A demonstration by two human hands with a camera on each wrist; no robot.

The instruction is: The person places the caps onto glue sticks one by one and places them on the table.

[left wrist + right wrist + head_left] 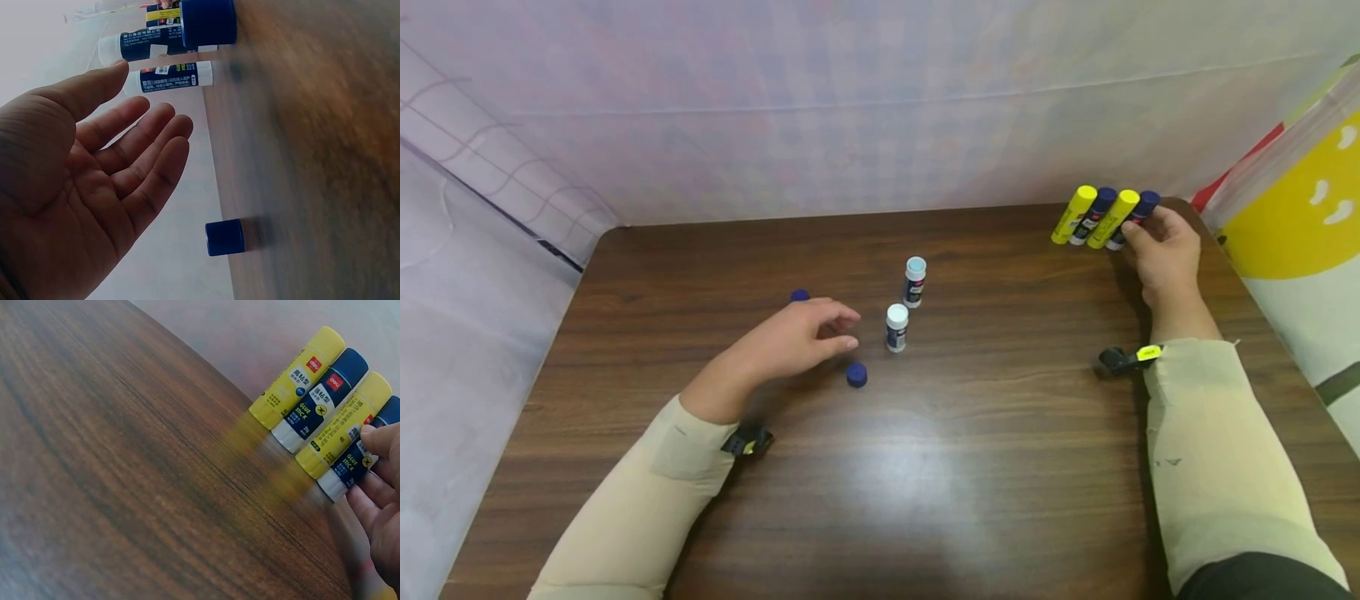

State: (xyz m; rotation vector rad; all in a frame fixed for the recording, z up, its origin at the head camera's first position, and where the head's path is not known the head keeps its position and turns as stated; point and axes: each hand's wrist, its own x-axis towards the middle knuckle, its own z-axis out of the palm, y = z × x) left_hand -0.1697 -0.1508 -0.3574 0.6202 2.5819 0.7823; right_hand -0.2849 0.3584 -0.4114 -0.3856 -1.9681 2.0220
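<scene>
My right hand (1170,254) holds a blue glue stick (350,467) between thumb and fingers at the table's far right corner. It is the right end of an upright row, beside a yellow glue stick (342,428), a blue one (320,400) and another yellow one (294,380). My left hand (793,337) hovers over the table with fingers loosely extended and nothing in them. Just right of its fingertips stand two uncapped glue sticks, a nearer one (897,328) and a farther one (914,283). One blue cap (857,375) lies close to the left thumb; another cap (800,296) is partly hidden behind that hand.
The brown wooden table (1000,433) ends at the back against a pale curtain (850,108). A panel with a yellow print (1300,208) hangs past the right edge. White cloth (475,350) lies beyond the left edge.
</scene>
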